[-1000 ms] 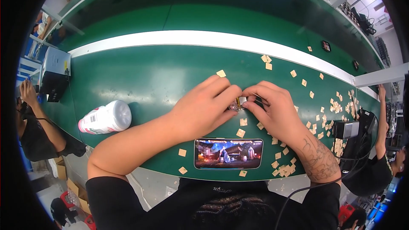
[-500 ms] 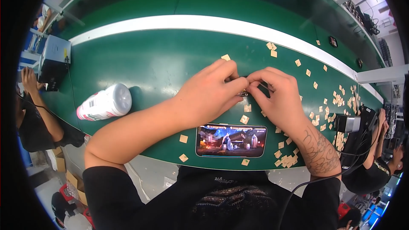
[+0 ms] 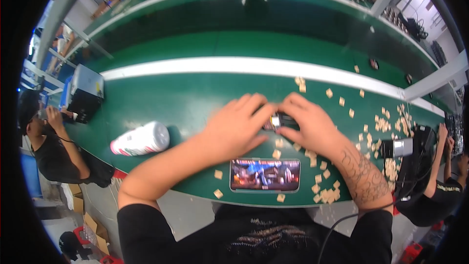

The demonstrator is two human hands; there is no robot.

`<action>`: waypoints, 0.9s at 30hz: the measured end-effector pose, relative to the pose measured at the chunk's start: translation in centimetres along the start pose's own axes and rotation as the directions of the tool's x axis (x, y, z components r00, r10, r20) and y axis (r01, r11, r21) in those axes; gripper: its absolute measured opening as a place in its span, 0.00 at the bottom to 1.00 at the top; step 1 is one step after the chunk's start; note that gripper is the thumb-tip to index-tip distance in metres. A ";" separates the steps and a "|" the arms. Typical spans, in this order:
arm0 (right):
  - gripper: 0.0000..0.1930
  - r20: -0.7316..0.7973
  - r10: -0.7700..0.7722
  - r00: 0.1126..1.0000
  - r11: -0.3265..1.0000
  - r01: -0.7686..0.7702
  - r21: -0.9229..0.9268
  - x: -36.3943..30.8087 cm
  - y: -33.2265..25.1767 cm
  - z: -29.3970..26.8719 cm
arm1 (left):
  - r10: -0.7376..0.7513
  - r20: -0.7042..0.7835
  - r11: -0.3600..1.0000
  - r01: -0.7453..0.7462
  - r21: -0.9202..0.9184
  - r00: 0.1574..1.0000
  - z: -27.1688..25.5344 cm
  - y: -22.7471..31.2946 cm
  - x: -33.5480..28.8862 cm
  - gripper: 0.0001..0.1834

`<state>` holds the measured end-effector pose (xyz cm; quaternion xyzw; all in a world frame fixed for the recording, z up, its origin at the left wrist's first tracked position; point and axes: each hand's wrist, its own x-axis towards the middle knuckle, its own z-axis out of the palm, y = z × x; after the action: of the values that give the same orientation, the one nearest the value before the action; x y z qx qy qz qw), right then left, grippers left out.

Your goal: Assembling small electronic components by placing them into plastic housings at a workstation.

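Note:
My left hand and my right hand meet over the green table, right of its middle. Between them is a small dark piece with a bright metallic patch; its exact kind is too small to make out. Fingers of both hands close round its two ends and cover much of it. The left hand is slightly smeared by motion. Just below the hands lies a phone, screen up, with a colourful picture playing. Small beige square pieces are scattered near my right forearm.
A white bottle lies on its side at the left. Beyond it stands a grey metal box. A white rail crosses behind my hands. At the right are more beige squares and a small silver-and-black device. People sit at both sides.
The view has tilted up, so the table sits lower and the far bench shows more. My fingers have shifted on the small piece, and its bright patch now shows between the hands.

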<state>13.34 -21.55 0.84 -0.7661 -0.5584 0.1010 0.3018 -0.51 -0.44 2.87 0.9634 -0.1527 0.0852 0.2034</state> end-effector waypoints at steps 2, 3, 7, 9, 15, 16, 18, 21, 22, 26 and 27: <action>0.23 -0.006 0.034 0.999 0.999 -0.034 0.011 -0.9 -0.3 0.1 | -0.112 0.051 0.966 0.097 0.240 0.992 -2.9 2.4 -2.2 0.40; 0.23 0.005 0.047 0.999 0.999 -0.047 0.022 -0.8 -0.6 -0.1 | -0.197 0.060 0.938 0.170 0.303 0.979 -5.0 2.9 -3.7 0.43; 0.22 0.018 0.104 0.994 0.994 -0.104 0.037 -2.4 -0.2 -0.2 | -0.534 -0.053 0.758 0.505 0.413 0.844 -10.4 2.8 -11.2 0.49; 0.22 -0.005 0.066 0.998 0.998 -0.066 0.020 -2.5 -0.4 0.0 | -0.685 -0.095 0.636 0.657 0.405 0.722 -10.1 1.8 -17.0 0.48; 0.21 0.006 0.084 0.996 0.996 -0.084 0.013 -1.8 -0.6 0.1 | -0.698 -0.187 0.619 0.714 0.326 0.691 -9.8 -0.4 -19.0 0.40; 0.21 0.007 0.077 0.997 0.997 -0.077 0.014 -1.8 -0.5 0.1 | -0.699 -0.206 0.618 0.724 0.308 0.685 -10.7 0.5 -17.9 0.41; 0.21 0.005 0.072 0.997 0.997 -0.072 -0.008 -1.6 -0.5 0.2 | -0.419 -0.432 0.710 0.585 0.392 0.799 -14.5 2.1 -15.3 0.42; 0.22 -0.002 0.114 0.993 0.993 -0.114 -0.027 -1.8 -0.2 0.3 | 0.087 -0.669 0.727 0.412 0.550 0.739 -22.5 3.1 -9.6 0.41; 0.22 -0.006 0.114 0.993 0.993 -0.114 -0.021 -1.9 -0.1 0.2 | 0.200 -0.716 0.763 0.352 0.542 0.669 -25.4 3.9 -7.0 0.42; 0.22 0.009 0.109 0.994 0.994 -0.109 -0.016 -2.1 -0.5 0.0 | 0.382 -0.766 0.713 0.363 0.600 0.517 -35.5 0.8 0.7 0.40; 0.22 0.005 0.106 0.994 0.994 -0.105 -0.022 -2.1 -0.5 -0.1 | 0.332 -0.792 0.717 0.408 0.565 0.513 -37.5 0.1 2.9 0.41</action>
<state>12.25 -23.46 0.79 -0.7975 -0.5191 0.1130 0.2861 -1.63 14.34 37.43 0.7939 0.0357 0.5940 -0.1245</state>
